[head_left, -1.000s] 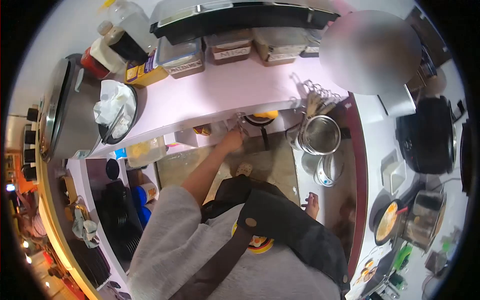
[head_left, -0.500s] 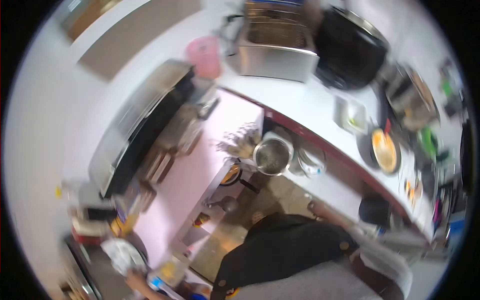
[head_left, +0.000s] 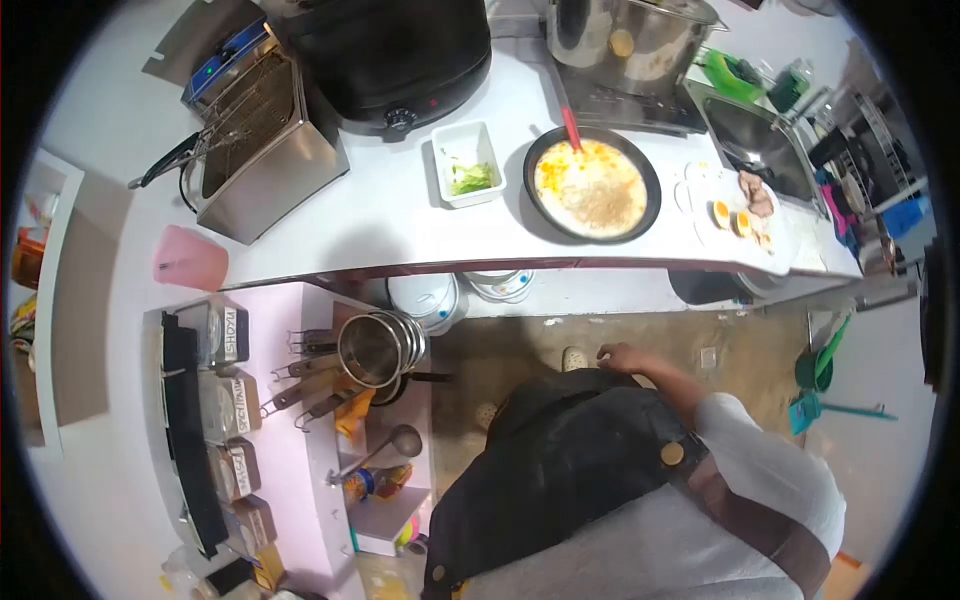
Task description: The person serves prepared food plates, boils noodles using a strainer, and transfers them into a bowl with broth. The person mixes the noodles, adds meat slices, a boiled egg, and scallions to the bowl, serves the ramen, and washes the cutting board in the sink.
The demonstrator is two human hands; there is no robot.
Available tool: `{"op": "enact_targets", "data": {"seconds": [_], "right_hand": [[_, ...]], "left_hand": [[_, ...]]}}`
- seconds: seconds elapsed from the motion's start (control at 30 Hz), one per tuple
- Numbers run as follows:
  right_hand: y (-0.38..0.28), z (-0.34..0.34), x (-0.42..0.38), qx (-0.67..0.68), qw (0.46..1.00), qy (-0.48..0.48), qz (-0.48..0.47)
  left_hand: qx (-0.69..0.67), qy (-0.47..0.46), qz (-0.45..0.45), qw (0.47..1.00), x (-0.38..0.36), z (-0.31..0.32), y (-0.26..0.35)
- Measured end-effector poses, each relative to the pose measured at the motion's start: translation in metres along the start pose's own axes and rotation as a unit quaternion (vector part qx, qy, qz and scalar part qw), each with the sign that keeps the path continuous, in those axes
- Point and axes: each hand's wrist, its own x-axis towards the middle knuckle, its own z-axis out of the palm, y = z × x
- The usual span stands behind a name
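Note:
My right hand (head_left: pixel 622 358) hangs in front of the dark apron (head_left: pixel 570 450), below the counter's front edge. It holds nothing, its fingers loosely bent and a little apart. My left hand is out of view. On the counter above, a black bowl (head_left: pixel 534 200) holds a creamy, orange-tinged soup (head_left: pixel 590 190), with a red-handled utensil (head_left: pixel 571 128) standing in it. Right of the bowl, halved eggs (head_left: pixel 741 223) and meat slices (head_left: pixel 757 195) lie on a white surface. A white tub (head_left: pixel 447 180) of chopped greens (head_left: pixel 470 179) sits left of the bowl.
A fryer (head_left: pixel 275 165), black pot (head_left: pixel 390 60) and steel pot (head_left: pixel 640 45) stand along the counter, with a sink (head_left: pixel 765 145) at right. Strainers (head_left: pixel 375 350), a ladle (head_left: pixel 405 441) and labelled containers (head_left: pixel 228 335) are at left. A pink cup (head_left: pixel 190 257) stands near the counter's left end.
My view has swung right to face the counter. My left hand, earlier at a white cloth at lower left, has gone out of view. The right hand still hangs by the apron.

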Motion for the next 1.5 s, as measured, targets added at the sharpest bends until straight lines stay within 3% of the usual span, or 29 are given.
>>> {"op": "enact_targets", "data": {"seconds": [0.1, 0.13, 0.17, 0.2, 0.23, 0.27, 0.37, 0.47, 0.53, 0.6, 0.67, 0.73, 0.77, 0.8, 0.83, 0.87, 0.9, 0.93, 0.97, 1.0, 1.03, 1.1, 1.17, 1.2, 1.27, 1.33, 1.37, 1.43, 1.5], "right_hand": [[0.032, -0.019, 0.016, 0.038, 0.997, 0.009, -0.068], [0.041, -0.030, 0.024, 0.049, 0.994, 0.014, -0.096], [0.054, -0.037, 0.033, 0.006, 0.994, 0.029, -0.107], [0.061, -0.042, 0.041, -0.034, 0.991, 0.047, -0.120], [0.059, -0.050, 0.043, 0.009, 0.998, 0.023, -0.065], [0.056, -0.059, 0.041, 0.053, 0.999, 0.001, -0.003], [0.056, -0.069, 0.042, 0.102, 0.994, 0.011, 0.030], [0.108, -0.044, 0.068, 0.209, 0.973, 0.068, 0.069], [0.203, 0.008, 0.104, 0.300, 0.942, 0.151, -0.024], [0.221, 0.035, 0.087, 0.387, 0.905, 0.176, 0.026], [0.226, 0.062, 0.063, 0.511, 0.836, 0.173, 0.099], [0.227, 0.088, 0.039, 0.673, 0.717, 0.145, 0.107], [0.227, 0.101, 0.026, 0.767, 0.628, 0.105, 0.082], [0.224, 0.114, 0.010, 0.854, 0.516, 0.039, 0.045], [0.183, 0.112, -0.019, 0.901, 0.433, -0.028, 0.010], [0.152, 0.089, -0.036, 0.759, 0.627, 0.137, 0.107], [0.088, 0.049, -0.064, 0.537, 0.762, 0.234, 0.277], [0.095, 0.041, -0.080, 0.579, 0.785, 0.181, 0.128], [0.016, -0.019, -0.106, 0.572, 0.788, 0.124, 0.193], [-0.011, -0.049, -0.121, 0.511, 0.837, 0.104, 0.166], [-0.051, -0.088, -0.134, 0.484, 0.852, 0.114, 0.163], [-0.094, -0.143, -0.143, 0.432, 0.881, 0.178, 0.070], [-0.147, -0.200, -0.140, 0.311, 0.916, 0.253, 0.026], [-0.173, -0.218, -0.126, 0.283, 0.900, 0.329, -0.052], [-0.204, -0.257, -0.090, 0.156, 0.903, 0.391, -0.083], [-0.203, -0.279, -0.034, -0.004, 0.860, 0.489, -0.148], [-0.211, -0.290, -0.016, -0.088, 0.854, 0.494, -0.140], [-0.222, -0.303, 0.007, -0.085, 0.891, 0.434, -0.102], [-0.225, -0.306, 0.020, -0.084, 0.906, 0.403, -0.099]], "left_hand": [[-0.271, -0.053, 0.022, 0.961, 0.008, -0.012, 0.034], [-0.304, -0.082, 0.029, 0.949, 0.005, -0.021, 0.054], [-0.024, -0.122, 0.073, 0.989, -0.017, -0.031, 0.129], [0.108, -0.183, 0.070, 0.975, -0.025, -0.027, 0.207], [0.085, -0.148, 0.145, 0.975, -0.018, -0.002, 0.233], [0.128, -0.091, 0.178, 0.971, -0.034, 0.016, 0.301], [0.060, -0.044, 0.290, 0.954, -0.005, 0.077, 0.398], [0.069, 0.003, 0.334, 0.940, 0.053, 0.148, 0.465], [0.107, -0.004, 0.363, 0.926, 0.101, 0.196, 0.499], [0.136, -0.022, 0.410, 0.902, 0.166, 0.257, 0.519], [0.215, -0.021, 0.377, 0.900, 0.210, 0.307, 0.546], [0.316, -0.074, 0.382, 0.865, 0.255, 0.358, 0.554], [0.373, -0.119, 0.409, 0.824, 0.278, 0.381, 0.560], [0.422, -0.216, 0.521, 0.710, 0.320, 0.411, 0.549], [0.486, -0.231, 0.531, 0.655, 0.353, 0.465, 0.536], [0.408, -0.326, 0.435, 0.734, 0.390, 0.507, 0.520], [0.532, -0.369, 0.411, 0.642, 0.371, 0.510, 0.533], [0.474, -0.421, 0.328, 0.701, 0.365, 0.522, 0.528], [0.409, -0.456, 0.240, 0.753, 0.368, 0.542, 0.518], [0.294, -0.516, 0.239, 0.768, 0.353, 0.542, 0.519], [0.176, -0.567, 0.225, 0.773, 0.347, 0.530, 0.513], [0.149, -0.646, 0.202, 0.721, 0.299, 0.478, 0.540], [0.287, -0.567, 0.276, 0.721, 0.308, 0.446, 0.576], [0.352, -0.519, 0.310, 0.715, 0.312, 0.434, 0.585], [0.474, -0.406, 0.363, 0.692, 0.316, 0.414, 0.577], [0.421, -0.401, 0.355, 0.732, 0.366, 0.416, 0.548], [0.395, -0.344, 0.417, 0.743, 0.361, 0.396, 0.539], [0.340, -0.217, 0.534, 0.743, 0.329, 0.336, 0.526], [0.241, -0.192, 0.545, 0.780, 0.267, 0.268, 0.519]]}}
